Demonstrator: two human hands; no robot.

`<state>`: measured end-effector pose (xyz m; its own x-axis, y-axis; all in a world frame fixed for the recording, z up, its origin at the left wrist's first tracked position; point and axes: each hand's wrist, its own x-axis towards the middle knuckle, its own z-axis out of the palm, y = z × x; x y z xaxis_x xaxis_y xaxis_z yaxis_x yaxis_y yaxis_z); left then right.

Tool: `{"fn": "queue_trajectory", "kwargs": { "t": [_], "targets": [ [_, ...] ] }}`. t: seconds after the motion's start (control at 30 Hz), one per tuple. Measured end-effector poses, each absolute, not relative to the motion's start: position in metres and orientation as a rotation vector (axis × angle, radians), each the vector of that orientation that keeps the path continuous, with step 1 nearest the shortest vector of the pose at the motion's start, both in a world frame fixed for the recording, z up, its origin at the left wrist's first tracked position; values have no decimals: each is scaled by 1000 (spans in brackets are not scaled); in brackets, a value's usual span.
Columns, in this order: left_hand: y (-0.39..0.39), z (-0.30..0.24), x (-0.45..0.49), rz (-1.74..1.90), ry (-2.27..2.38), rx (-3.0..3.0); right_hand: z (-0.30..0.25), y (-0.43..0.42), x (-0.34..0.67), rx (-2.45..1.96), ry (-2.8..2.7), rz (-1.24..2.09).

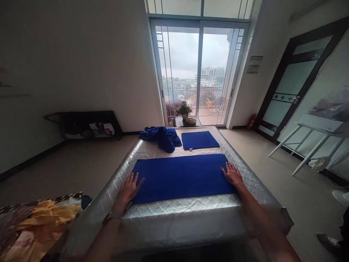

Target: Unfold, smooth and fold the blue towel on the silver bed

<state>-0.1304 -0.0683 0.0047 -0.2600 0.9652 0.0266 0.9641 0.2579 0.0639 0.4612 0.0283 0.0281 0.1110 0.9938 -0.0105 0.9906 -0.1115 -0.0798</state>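
A blue towel (181,178) lies spread flat as a wide rectangle across the near part of a silver quilted mattress (180,213). On its left edge rests my left hand (131,187), fingers spread. My right hand (232,174) lies at the opposite short edge, palm down with the fingers stretched out. Neither hand grips anything. Beyond the spread towel, to the right, is a smaller folded blue towel (200,140) with a small white tag at its near edge. Left of that, a crumpled heap of blue towels (162,137) sits at the mattress's far left corner.
A small dark table (177,123) with a potted plant (184,110) stands past the far edge, before a glass sliding door. Rumpled yellow and pink cloth (46,222) is at lower left. A light-legged stool (313,145) bearing a box is at right. A shoe (328,242) shows at lower right.
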Motion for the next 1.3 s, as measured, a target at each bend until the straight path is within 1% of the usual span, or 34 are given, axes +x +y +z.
{"fn": "queue_trajectory", "kwargs": {
  "t": [0.07, 0.13, 0.2, 0.27, 0.37, 0.5, 0.63, 0.8, 0.97, 1.13, 1.3],
  "targets": [
    [-67, 4, -130, 125, 2480, 1901, 30, 26, 460, -2301, -2029, 40],
    [-67, 2, -132, 154, 2480, 1909, 34, 22, 456, -2267, -1998, -105],
    [-67, -1, -134, 182, 2476, 1932, 40, 15, 443, -2171, -2000, -277],
    [-67, -4, -135, 198, 2480, 1945, 47, 5, 417, -2040, -2057, -359],
    [-67, -5, -135, 225, 2485, 1947, 53, -16, 355, -1823, -2209, -244],
    [-68, -2, -133, 237, 2481, 1940, 48, -40, 271, -1544, -2408, 90],
    [-69, 1, -132, 233, 2489, 1929, 40, -48, 239, -1535, -2492, 331],
    [-69, -2, -133, 259, 2490, 1951, 35, -46, 269, -1685, -2478, 371],
    [-71, -1, -132, 290, 2480, 1948, 33, -44, 339, -1955, -2387, 248],
    [-73, 7, -127, 339, 2462, 1947, 24, -41, 421, -2290, -2147, 104],
    [-80, 18, -123, 449, 2449, 2031, 16, -43, 450, -2381, -2047, 12]
  ]
}}
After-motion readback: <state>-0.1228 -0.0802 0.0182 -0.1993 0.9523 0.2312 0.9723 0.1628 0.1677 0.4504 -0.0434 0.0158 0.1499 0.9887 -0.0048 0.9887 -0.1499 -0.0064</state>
